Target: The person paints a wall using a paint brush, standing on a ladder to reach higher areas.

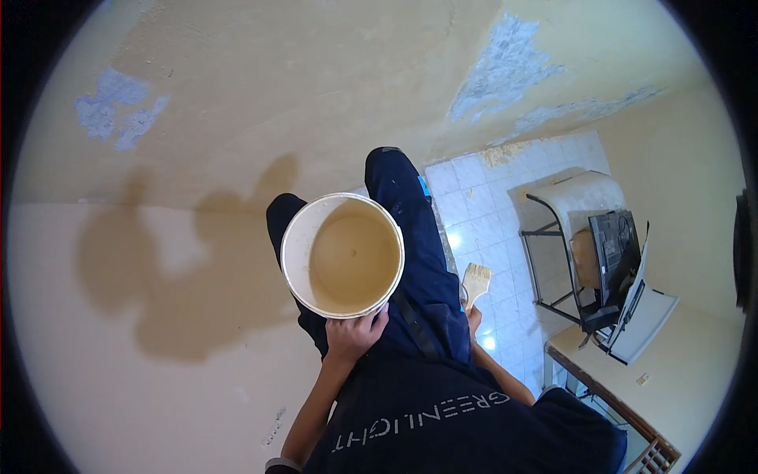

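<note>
A round white bucket rests over my lap between my knees, with tan liquid that looks like paint inside. My left hand is closed on the bucket's near rim, fingers hooked at its edge. Off to the right, beside my thigh, my right hand is wrapped around the handle of a wide paintbrush. The brush's pale bristles point up and away from me, apart from the bucket. My leg partly hides the right hand.
Ahead, the tan wall has peeled patches showing pale plaster. White floor tiles lie below on the right, with debris by the wall. A chair or stand there holds a cardboard box and dark flat equipment.
</note>
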A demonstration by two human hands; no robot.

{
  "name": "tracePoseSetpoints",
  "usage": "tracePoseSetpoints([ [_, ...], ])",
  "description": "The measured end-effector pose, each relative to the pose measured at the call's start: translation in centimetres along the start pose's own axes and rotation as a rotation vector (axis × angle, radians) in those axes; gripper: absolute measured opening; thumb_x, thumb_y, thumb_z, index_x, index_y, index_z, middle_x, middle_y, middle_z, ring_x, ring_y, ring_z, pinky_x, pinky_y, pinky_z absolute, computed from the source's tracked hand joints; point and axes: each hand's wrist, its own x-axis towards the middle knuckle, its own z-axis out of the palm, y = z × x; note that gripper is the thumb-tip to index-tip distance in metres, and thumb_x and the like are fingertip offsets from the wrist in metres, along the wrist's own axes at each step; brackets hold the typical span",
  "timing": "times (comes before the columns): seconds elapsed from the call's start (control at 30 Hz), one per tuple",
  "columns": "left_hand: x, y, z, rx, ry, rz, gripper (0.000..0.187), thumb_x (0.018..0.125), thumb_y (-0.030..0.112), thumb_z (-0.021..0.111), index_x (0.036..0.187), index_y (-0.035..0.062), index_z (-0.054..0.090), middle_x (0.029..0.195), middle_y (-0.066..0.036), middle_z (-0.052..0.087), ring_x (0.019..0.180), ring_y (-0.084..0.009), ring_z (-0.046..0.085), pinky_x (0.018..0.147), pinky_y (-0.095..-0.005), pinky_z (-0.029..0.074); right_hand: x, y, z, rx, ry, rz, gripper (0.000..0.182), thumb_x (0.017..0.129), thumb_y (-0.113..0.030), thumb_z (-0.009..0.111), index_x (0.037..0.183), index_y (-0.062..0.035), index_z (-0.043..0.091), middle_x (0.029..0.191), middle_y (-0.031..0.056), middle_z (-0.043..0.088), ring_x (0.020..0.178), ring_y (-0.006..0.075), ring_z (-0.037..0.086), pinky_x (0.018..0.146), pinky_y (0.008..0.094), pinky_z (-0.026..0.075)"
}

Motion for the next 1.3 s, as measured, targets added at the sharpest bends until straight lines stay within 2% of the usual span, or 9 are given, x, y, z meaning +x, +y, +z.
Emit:
tracePoseSetpoints([
  [0.43, -0.5, -0.3, 0.4, 0.004, -0.001, -0.02, 0.018, 0.075, 0.025, 0.072, 0.088, 0.0133, 0.072, 0.088, -0.001, 0.067, 0.081, -0.0187, 0.065, 0.072, -0.0332, 0.05, 0.0, 0.0, -0.4, -0.078, 0.02, -0.03, 0.035, 0.089, -0.028, 0.057, 0.074, 0.0035, 0.057, 0.056, 0.0033, 0.051, 0.055, 0.0118, 0.044, 0.05, 0.0342, 0.037],
  [0.63, -1.5, -0.5, 0.7, -0.008, -0.024, -0.063, 0.018, 0.076, 0.027, 0.069, 0.09, 0.0167, 0.069, 0.089, -0.003, 0.065, 0.08, -0.0204, 0.064, 0.071, -0.0349, 0.05, 2.3, -15.4, -0.6, 0.348, -0.058, -0.225, 0.038, 0.096, -0.039, 0.048, 0.075, -0.0078, 0.049, 0.054, -0.0054, 0.038, 0.043, 0.0042, 0.035, 0.037, 0.0231, 0.025],
  [0.73, -1.6, -0.7, 0.8, 0.023, 0.02, -0.012, 0.014, 0.075, 0.027, 0.069, 0.084, 0.0162, 0.068, 0.088, -0.002, 0.062, 0.079, -0.0196, 0.063, 0.07, -0.0348, 0.05, 2.9, -24.9, -1.3, 0.55, -0.341, -0.302, 0.05, 0.098, -0.05, 0.032, 0.088, -0.0041, 0.049, 0.052, -0.0037, 0.033, 0.042, 0.0048, 0.028, 0.039, 0.0208, 0.02],
  [0.87, -2.5, -0.9, 1.5, -0.026, 0.004, -0.05, 0.014, 0.074, 0.027, 0.069, 0.082, 0.0155, 0.067, 0.091, -0.002, 0.062, 0.088, -0.0192, 0.061, 0.075, -0.0357, 0.048, 0.8, -34.9, -2.1, 0.257, -0.552, -0.676, 0.053, 0.1, -0.046, 0.028, 0.098, 0.0016, 0.052, 0.061, 0.0002, 0.042, 0.05, 0.0061, 0.036, 0.044, 0.0212, 0.028],
  [1.0, -2.5, -0.7, 1.5, -0.016, 0.062, -0.043, 0.018, 0.074, 0.027, 0.07, 0.083, 0.0127, 0.068, 0.091, -0.003, 0.063, 0.089, -0.0195, 0.062, 0.078, -0.0357, 0.048, -2.0, -43.0, -3.4, -0.281, -0.756, -0.932, 0.035, 0.098, -0.031, 0.045, 0.106, 0.0009, 0.057, 0.067, 0.0024, 0.05, 0.054, 0.008, 0.043, 0.049, 0.0214, 0.033],
  [1.07, -3.0, -0.5, 1.3, -0.041, -0.02, -0.07, 0.021, 0.074, 0.028, 0.07, 0.087, 0.0114, 0.068, 0.094, -0.004, 0.064, 0.091, -0.0204, 0.062, 0.081, -0.0363, 0.048, -4.4, -46.3, -2.8, -0.549, -0.775, -1.103, 0.024, 0.089, -0.019, 0.06, 0.106, -0.0014, 0.06, 0.088, 0.0106, 0.067, 0.069, 0.0195, 0.064, 0.057, 0.0351, 0.05],
  [1.13, -2.9, -0.4, 0.9, -0.071, -0.107, -0.096, 0.024, 0.075, 0.028, 0.07, 0.091, 0.0102, 0.068, 0.096, -0.005, 0.065, 0.093, -0.0214, 0.062, 0.083, -0.0369, 0.047, -5.2, -47.1, -1.4, -0.663, -0.858, -1.427, 0.024, 0.086, -0.018, 0.062, 0.105, -0.0026, 0.061, 0.091, 0.0112, 0.067, 0.071, 0.0253, 0.066, 0.058, 0.0391, 0.052],
  [1.2, -2.4, -0.6, 0.4, -0.186, -0.2, -0.126, 0.029, 0.077, 0.028, 0.068, 0.101, 0.0098, 0.067, 0.103, -0.007, 0.065, 0.098, -0.0231, 0.061, 0.087, -0.0395, 0.047, -7.2, -46.9, 0.1, -0.905, -0.831, -1.408, 0.022, 0.083, -0.013, 0.062, 0.103, -0.0025, 0.061, 0.082, 0.011, 0.065, 0.071, 0.0254, 0.065, 0.057, 0.0363, 0.052],
  [1.3, -2.3, -0.6, 0.7, -0.203, -0.2, -0.13, 0.034, 0.078, 0.03, 0.066, 0.106, 0.0097, 0.065, 0.104, -0.009, 0.064, 0.099, -0.0262, 0.061, 0.088, -0.0443, 0.047, -7.8, -44.3, 2.5, -1.246, -0.782, -1.683, 0.032, 0.078, -0.006, 0.061, 0.109, -0.0011, 0.059, 0.077, 0.0093, 0.061, 0.071, 0.0208, 0.062, 0.06, 0.0312, 0.052],
])
